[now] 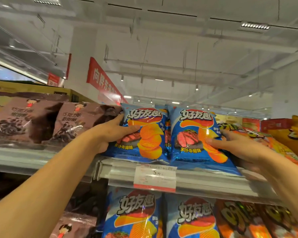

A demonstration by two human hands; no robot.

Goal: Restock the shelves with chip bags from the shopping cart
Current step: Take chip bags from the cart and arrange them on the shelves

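- Up on the top shelf (pixel 213 184), two blue chip bags stand side by side, touching each other.
- From the head camera, the left hand (pixel 110 133) holds the left blue bag (pixel 144 134) by its left edge. The thumb lies across the front and the fingers go behind the bag.
- On the other side, the right hand (pixel 237 146) holds the right blue bag (pixel 194 138) by its right edge. The thumb presses on the front, and the other fingers are hidden behind.
- Just left of the left hand sit brown snack bags (pixel 72 122).
- Just right of the right hand lie orange chip bags (pixel 272 143), touching that hand.
- Below both hands hangs a white price tag (pixel 155 176) on the shelf edge.
- Under the tag, more blue bags (pixel 136 213) stand on the lower shelf.
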